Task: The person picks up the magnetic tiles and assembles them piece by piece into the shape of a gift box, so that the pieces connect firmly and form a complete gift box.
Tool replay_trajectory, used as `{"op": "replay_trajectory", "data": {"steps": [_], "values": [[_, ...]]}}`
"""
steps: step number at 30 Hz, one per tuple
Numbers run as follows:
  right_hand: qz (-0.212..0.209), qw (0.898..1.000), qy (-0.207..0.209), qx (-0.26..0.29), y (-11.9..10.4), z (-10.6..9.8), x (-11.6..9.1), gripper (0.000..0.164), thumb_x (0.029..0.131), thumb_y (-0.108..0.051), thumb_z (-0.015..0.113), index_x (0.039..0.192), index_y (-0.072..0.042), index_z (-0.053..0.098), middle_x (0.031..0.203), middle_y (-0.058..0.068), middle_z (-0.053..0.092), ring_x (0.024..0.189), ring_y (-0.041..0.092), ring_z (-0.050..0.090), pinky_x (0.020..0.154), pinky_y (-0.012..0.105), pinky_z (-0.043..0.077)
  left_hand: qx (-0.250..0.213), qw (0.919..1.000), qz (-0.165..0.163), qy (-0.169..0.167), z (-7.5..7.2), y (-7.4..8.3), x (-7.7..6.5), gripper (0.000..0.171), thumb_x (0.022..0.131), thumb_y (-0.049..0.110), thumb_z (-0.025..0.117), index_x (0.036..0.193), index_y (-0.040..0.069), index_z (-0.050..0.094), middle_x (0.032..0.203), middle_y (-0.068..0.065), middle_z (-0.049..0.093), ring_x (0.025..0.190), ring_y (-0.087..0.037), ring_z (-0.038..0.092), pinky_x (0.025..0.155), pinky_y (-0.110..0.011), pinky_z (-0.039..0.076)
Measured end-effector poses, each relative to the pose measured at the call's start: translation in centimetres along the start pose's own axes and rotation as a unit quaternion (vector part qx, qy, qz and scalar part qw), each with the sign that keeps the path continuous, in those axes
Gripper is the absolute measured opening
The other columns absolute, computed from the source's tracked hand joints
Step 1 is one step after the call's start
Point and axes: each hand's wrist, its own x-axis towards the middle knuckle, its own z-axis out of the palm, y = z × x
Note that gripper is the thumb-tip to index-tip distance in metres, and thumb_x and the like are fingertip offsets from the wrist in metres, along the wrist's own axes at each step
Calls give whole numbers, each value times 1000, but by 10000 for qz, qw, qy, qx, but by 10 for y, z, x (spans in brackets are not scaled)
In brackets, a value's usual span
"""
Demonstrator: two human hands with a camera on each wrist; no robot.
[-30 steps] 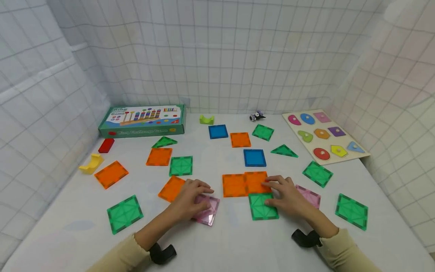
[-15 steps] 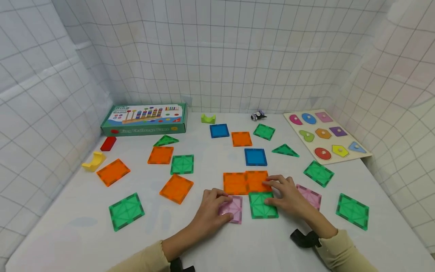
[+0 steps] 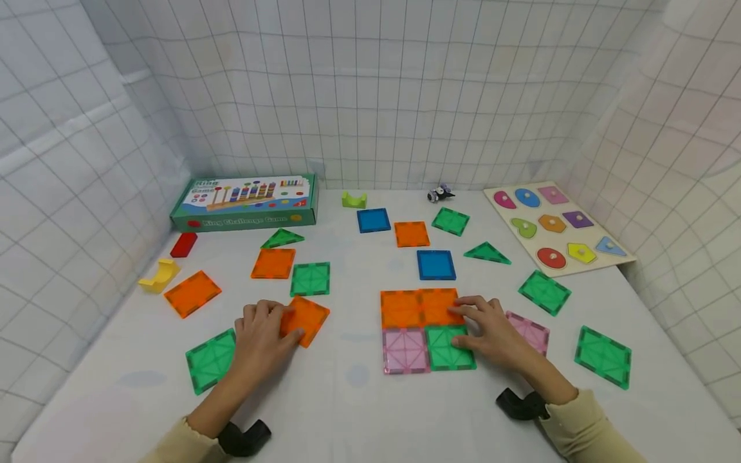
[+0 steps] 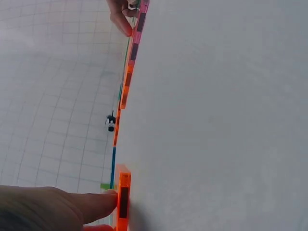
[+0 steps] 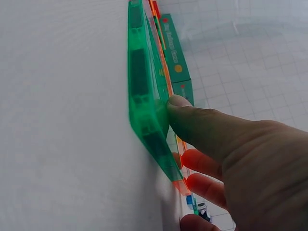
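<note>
My left hand (image 3: 260, 344) touches an orange square magnetic tile (image 3: 309, 321) from above; its thumb tip lies on the tile near the lower edge. In the left wrist view that tile (image 4: 123, 202) shows edge-on beside the thumb. My right hand (image 3: 492, 331) rests at a two-by-two block of square tiles, with its thumb on the green tile (image 3: 444, 357) and a finger on the right-hand orange tile (image 3: 437, 305). The pink tile (image 3: 405, 352) and another orange tile (image 3: 399, 310) fill the block's left side. In the right wrist view the thumb presses the green tile's face (image 5: 161, 113).
Loose tiles lie around, including a blue square (image 3: 437, 265), a green triangle (image 3: 488, 253) and a pink tile (image 3: 528, 331) beside the right wrist. Farther back are a game box (image 3: 246, 202), a shape puzzle board (image 3: 558, 225) and a yellow curved block (image 3: 159, 275).
My left hand slid the pink tile rightward against the green and orange tiles, let it go, and moved left onto the loose orange tile. My right hand has stayed in place.
</note>
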Motion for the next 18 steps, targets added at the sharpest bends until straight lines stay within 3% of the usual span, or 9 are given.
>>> {"op": "replay_trajectory", "data": {"steps": [4, 7, 10, 13, 16, 18], "values": [[42, 10000, -29, 49, 1, -2, 0, 51, 84, -29, 75, 129, -9, 61, 135, 13, 46, 112, 32, 37, 84, 45, 42, -390, 9955, 621, -603, 6, 4, 7, 34, 82, 10, 75, 113, -2, 67, 115, -15, 55, 103, -35, 43, 78, -48, 36], [83, 9999, -35, 53, 2, -2, -1, 51, 84, -31, 75, 129, -10, 61, 135, 13, 46, 112, 31, 37, 83, 44, 42, -549, 9867, 1183, -969, 19, 17, 23, 33, 84, 8, 74, 116, 3, 68, 122, -10, 56, 107, -31, 44, 81, -45, 37], [78, 9999, -40, 72, 3, -1, -1, 51, 84, -31, 75, 129, -10, 61, 135, 13, 46, 112, 32, 37, 84, 45, 42, -504, 9800, 1493, -1213, 32, 30, 44, 33, 87, 11, 72, 119, 7, 68, 128, -7, 56, 111, -29, 42, 85, -43, 38], [17, 9999, -60, 112, 4, -1, 0, 52, 84, -30, 75, 130, -10, 60, 136, 13, 46, 113, 32, 37, 85, 46, 42, -369, 9824, 1433, -1140, 35, 31, 66, 34, 90, 13, 69, 123, 9, 66, 132, -8, 54, 115, -31, 41, 90, -46, 37], [9, 9999, -69, 106, 3, 0, 1, 53, 84, -31, 75, 130, -10, 60, 137, 13, 46, 113, 32, 38, 85, 46, 42, -137, 9903, 990, -967, 30, 13, 85, 36, 91, 14, 67, 126, 7, 63, 133, -12, 52, 119, -35, 39, 93, -51, 34], [36, 9999, -72, 102, 3, 0, -1, 52, 84, -31, 75, 130, -11, 60, 137, 12, 46, 113, 32, 38, 85, 46, 42, 23, 9923, 727, -1003, 24, -3, 90, 37, 91, 15, 67, 126, 4, 62, 132, -14, 52, 120, -38, 39, 94, -54, 31]]}}
